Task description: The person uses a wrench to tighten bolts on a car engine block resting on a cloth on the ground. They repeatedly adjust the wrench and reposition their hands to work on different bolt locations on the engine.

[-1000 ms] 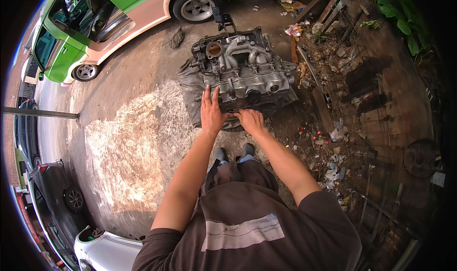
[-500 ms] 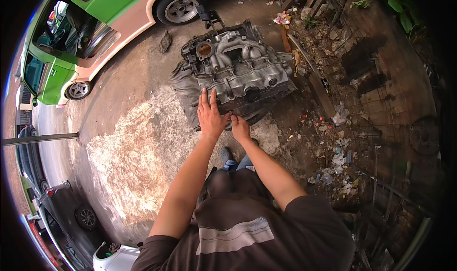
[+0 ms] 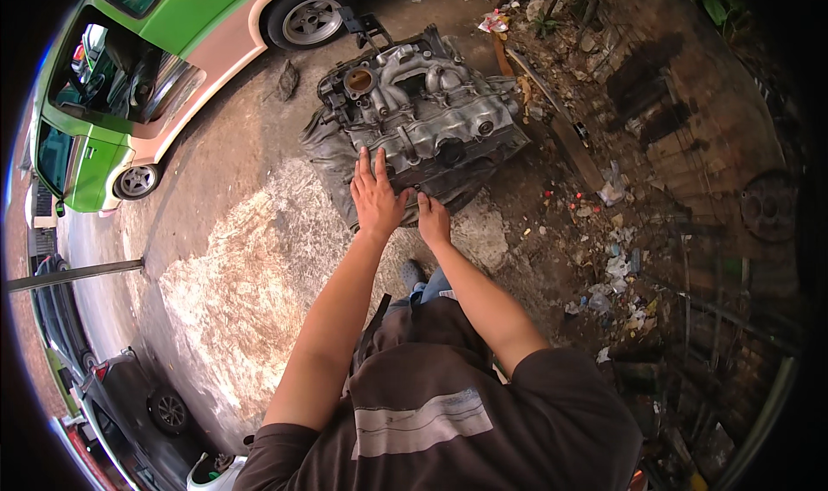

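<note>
A grimy metal car engine (image 3: 461, 127) lies ahead of me on a dark crumpled sheet (image 3: 324, 159). A round throttle opening (image 3: 358, 81) shows on its far left part. My left hand (image 3: 377, 202) is open, its fingers stretched out against the engine's near left side. Just right of it, my right hand (image 3: 433, 224) is closed at the engine's lower near edge, thumb and fingers pinched together. Whatever the right fingers grip is too small or hidden to make out. The two thumbs are close to each other.
A green and pink van (image 3: 198, 34) stands at the far left, its wheel (image 3: 312, 21) behind the engine. Litter (image 3: 617, 267) and a wooden plank (image 3: 573, 150) lie along the right. A dark car (image 3: 142, 405) is at lower left, and a metal pole (image 3: 78, 273) juts in.
The view has shifted slightly, so the engine and van appear a little further left. Both hands stay at the engine's near edge, and the right hand's fingers have moved slightly.
</note>
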`<act>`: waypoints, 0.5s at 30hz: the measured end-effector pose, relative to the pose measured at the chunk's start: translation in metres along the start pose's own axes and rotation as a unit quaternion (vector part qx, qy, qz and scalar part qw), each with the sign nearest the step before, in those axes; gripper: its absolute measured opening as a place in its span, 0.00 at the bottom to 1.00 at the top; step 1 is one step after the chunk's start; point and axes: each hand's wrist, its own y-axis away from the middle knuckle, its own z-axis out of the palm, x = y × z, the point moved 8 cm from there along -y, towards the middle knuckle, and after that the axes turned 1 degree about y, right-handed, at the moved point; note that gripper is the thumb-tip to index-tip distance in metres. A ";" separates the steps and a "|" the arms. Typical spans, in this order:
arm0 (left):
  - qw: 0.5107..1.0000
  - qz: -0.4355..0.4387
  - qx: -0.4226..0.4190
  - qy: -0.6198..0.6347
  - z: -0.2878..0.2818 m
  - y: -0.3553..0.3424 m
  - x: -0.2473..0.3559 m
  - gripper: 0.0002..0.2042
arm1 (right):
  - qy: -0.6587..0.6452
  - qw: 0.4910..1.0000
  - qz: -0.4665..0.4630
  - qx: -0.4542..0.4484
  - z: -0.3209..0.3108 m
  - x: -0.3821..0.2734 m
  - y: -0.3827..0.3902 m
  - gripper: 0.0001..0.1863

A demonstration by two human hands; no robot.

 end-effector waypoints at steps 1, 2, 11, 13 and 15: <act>1.000 -0.003 0.002 0.002 0.001 0.000 0.000 0.55 | 0.065 0.997 -0.038 -0.003 -0.010 -0.009 -0.004 0.30; 1.000 0.000 0.004 0.000 0.001 0.000 0.000 0.55 | 0.123 0.988 -0.093 0.002 -0.019 -0.021 -0.007 0.29; 1.000 -0.001 0.002 0.003 -0.002 0.000 0.003 0.55 | 0.339 0.863 -0.375 0.012 -0.063 -0.094 -0.020 0.23; 1.000 -0.009 -0.007 0.004 -0.001 0.000 0.002 0.55 | 0.358 0.854 -0.378 -0.012 -0.062 -0.097 -0.022 0.23; 1.000 0.005 0.001 0.005 -0.001 -0.001 0.003 0.55 | 0.362 0.850 -0.382 -0.014 -0.061 -0.099 -0.021 0.23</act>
